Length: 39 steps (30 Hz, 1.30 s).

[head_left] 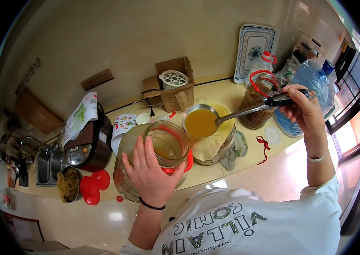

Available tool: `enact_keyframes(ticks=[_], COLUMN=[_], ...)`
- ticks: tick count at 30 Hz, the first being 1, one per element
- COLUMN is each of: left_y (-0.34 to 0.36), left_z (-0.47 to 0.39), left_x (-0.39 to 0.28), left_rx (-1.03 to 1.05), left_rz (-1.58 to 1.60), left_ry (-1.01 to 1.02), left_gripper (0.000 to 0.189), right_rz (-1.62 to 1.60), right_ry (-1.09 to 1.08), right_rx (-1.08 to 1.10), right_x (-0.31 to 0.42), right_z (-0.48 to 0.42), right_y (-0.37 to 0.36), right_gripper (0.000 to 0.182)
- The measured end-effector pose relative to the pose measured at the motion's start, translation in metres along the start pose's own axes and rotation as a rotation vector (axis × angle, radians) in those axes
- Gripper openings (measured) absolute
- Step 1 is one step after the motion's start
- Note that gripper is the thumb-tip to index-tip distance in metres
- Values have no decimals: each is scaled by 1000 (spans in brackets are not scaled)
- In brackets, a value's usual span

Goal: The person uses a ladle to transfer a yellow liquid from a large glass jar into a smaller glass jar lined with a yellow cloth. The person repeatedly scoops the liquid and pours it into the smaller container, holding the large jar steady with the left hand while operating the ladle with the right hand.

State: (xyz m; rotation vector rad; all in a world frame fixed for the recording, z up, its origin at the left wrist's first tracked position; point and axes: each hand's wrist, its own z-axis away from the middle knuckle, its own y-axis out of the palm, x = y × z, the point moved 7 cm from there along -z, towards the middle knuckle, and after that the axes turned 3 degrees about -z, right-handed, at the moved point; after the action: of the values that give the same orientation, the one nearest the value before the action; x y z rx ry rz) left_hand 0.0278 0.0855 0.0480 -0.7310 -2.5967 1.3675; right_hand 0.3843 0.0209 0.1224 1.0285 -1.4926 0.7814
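My right hand point(304, 111) grips the black handle of a metal ladle point(242, 112), whose bowl is full of yellow-brown liquid point(200, 123). The bowl is over the near edge of a yellow strainer or funnel point(223, 111) with pale cloth point(210, 148) on a glass jar point(211, 161). To its left is a large, wide-mouthed glass jar point(129, 143) with a red handle; some liquid shows inside. My left hand point(154, 178) rests spread on this jar's neck and rim. A second glass jar point(256, 108) with dark contents and a red handle stands under the ladle handle's far side.
Along the left are a rice cooker point(87, 149), red lids point(92, 188) and a metal bowl point(79, 181) of brownish, wrinkled material. A cardboard box point(178, 98) stands behind the jars. Towards the right are a damp-looking cloth point(240, 145), red ribbon point(264, 146), white lid point(272, 135) and patterned tray point(242, 54).
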Motion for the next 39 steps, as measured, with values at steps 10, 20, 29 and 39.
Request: enact_keyframes(ticks=[10,20,29,39], left_y=[2,2,2,1], left_z=[-1,-2,-3,0], left_x=[1,0,1,1], left_rx=[21,27,29,16], left_rz=[-26,-27,-29,-24], left_ry=[-3,-13,4,-1], left_gripper=[98,100,96,97], right_rz=[206,343,855,292], right_ry=[-104,-198,-768,-429], right_rx=[-95,-47,336,67], right_x=[5,18,48,48], right_z=[10,22,60,64], right_y=[-11,2,54,46], right_gripper=[22,19,17,13])
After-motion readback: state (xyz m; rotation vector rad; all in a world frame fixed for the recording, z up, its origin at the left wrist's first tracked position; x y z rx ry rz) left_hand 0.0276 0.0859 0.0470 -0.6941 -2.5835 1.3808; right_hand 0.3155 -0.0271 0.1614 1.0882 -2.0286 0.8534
